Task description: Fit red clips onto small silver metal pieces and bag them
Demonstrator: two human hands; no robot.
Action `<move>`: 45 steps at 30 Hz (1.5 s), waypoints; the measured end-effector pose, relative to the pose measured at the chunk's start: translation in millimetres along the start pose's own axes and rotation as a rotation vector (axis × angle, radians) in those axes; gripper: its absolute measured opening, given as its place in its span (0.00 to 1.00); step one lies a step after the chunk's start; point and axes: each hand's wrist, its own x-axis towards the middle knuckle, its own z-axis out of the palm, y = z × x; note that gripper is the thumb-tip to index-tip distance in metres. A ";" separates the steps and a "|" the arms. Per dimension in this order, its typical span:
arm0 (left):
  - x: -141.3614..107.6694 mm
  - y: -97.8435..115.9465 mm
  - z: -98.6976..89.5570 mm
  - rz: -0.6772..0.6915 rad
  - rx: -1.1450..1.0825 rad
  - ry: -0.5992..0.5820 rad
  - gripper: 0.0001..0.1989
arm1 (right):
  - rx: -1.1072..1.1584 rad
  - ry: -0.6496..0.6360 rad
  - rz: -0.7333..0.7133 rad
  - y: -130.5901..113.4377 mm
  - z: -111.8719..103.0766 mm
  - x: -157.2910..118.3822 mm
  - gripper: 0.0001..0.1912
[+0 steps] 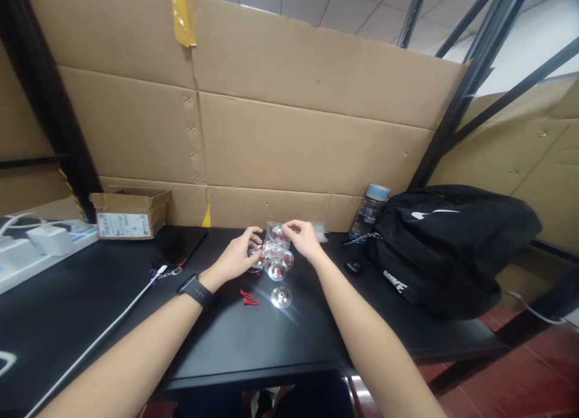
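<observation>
Silvery discs (275, 268), some seemingly in clear plastic with red bits showing, lie bunched on the black counter (217, 354) between both hands. The work looks partway: a single disc (281, 297) and a looped red cord (248, 298) sit apart, nearer the person, while the bunch seems not yet dealt with. The left hand (236, 255) has a part-curled grip, thumb over the bunch's left edge; whether it holds anything cannot be told. The right hand (306, 242) has thumb and finger close together at the top disc, its hold unclear. A cardboard box (124, 224) and backpack (452, 255) flank the space, and nothing seems to block the hands
</observation>
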 end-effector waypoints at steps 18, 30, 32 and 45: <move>-1.4 3.2 -0.6 0.059 0.278 -0.258 0.14 | 0.164 -0.011 0.105 0.7 1.1 -0.7 0.17; 1.0 6.9 -5.7 0.067 0.202 -0.086 0.08 | 0.168 0.136 0.029 -5.2 -8.7 2.3 0.19; 1.5 12.3 -9.3 0.041 0.155 0.010 0.08 | 0.177 0.137 0.013 -7.2 -9.7 2.1 0.18; 3.5 14.8 0.0 -0.110 -0.492 0.073 0.15 | 0.241 -0.014 -0.002 -23.3 -1.3 -6.1 0.27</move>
